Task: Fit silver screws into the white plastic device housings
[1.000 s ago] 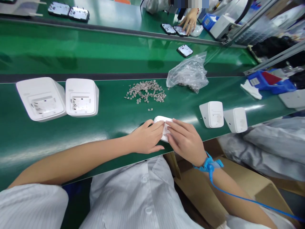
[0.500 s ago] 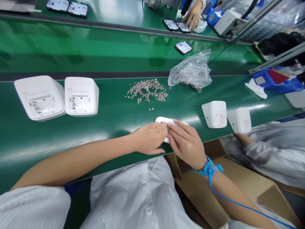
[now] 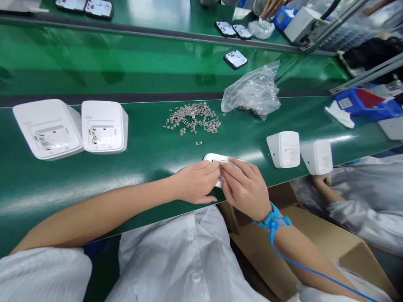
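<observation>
A white plastic housing (image 3: pixel 215 157) lies near the front edge of the green bench, mostly covered by my hands. My left hand (image 3: pixel 199 183) rests over its left side, fingers bent and tips pinched together at the recessed face; whatever they hold is hidden. From the right, my right hand (image 3: pixel 247 188) grips the housing, with its fingertips meeting those of my left hand. A blue wrist strap (image 3: pixel 272 220) with a cord circles my right wrist. Beyond the housing, two small metal clips (image 3: pixel 198 143) lie in front of a loose pile of metal clips (image 3: pixel 192 116).
Two white housings (image 3: pixel 105 126) stand at left, two more (image 3: pixel 285 150) at right. A clear plastic bag (image 3: pixel 253 92) sits behind the pile. One black-edged part (image 3: pixel 236 59) lies on the green strip beyond. A person's sleeve (image 3: pixel 362 201) is at right; a cardboard box (image 3: pixel 315 235) stands below.
My hands keep nearly the same pose on the housing. Across the bench, another person's hand has lifted off the black-edged parts. The single part on the strip has shifted slightly left.
</observation>
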`<state>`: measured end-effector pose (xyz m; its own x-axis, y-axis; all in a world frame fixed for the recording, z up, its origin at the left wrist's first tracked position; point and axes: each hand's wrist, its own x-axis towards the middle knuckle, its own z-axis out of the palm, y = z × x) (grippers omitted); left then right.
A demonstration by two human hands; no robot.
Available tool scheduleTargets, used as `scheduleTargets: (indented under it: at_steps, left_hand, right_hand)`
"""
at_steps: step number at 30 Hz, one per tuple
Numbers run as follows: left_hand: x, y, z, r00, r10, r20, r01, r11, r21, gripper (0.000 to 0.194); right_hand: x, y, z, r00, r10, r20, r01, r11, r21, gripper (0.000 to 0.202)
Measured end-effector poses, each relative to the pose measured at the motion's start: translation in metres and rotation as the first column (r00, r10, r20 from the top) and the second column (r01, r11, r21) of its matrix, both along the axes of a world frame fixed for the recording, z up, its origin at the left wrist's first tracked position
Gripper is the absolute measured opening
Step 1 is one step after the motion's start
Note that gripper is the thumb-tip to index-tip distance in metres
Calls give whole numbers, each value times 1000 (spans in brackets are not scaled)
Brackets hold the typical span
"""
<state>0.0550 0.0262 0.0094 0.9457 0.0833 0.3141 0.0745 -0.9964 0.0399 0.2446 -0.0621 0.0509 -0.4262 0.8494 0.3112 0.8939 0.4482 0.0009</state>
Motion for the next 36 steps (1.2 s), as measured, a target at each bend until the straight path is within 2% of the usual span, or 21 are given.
scheduleTargets:
  at_steps: [4,7,10,12,19,22,26,32,36]
  left_hand:
    - [0,0,0,1000,4,1,-4,1000,-5,60]
    - [-1,0,1,1000,14,25,-14,1000,3,59]
    - [-3,1,1,999,10,31,-11,1000,15,56]
    - [-4,0,2,1000,11,23,-12,999,32,55]
    - [-10,-4,5,995,94,37,-97,990,98,50]
    - [-12,-5,5,989,143,21,-145,984,101,50]
    - [-14,-4,3,990,137,28,-139,984,110,51]
    - [-17,-8,0,982,188,35,-191,973,130,50]
    - [-23,-14,-3,973,232,18,-232,962,147,49]
  right_hand:
    - [-1,0,0,998,24,58,-24,1000,9,23]
    - [2,0,0,999,24,-37,-24,1000,20,24]
    - [7,4,1,974,-66,-215,82,994,65,24]
    - [9,10,3,955,-142,-262,167,983,78,21]
    - [24,48,10,918,-209,-337,220,975,-5,13]
    - [31,66,10,910,-211,-357,192,977,-90,10]
    - [35,75,9,897,-196,-397,143,977,-161,9]
    - [24,57,6,959,-114,-259,56,974,-218,3]
    - [3,49,1,988,-117,-96,97,978,-187,10]
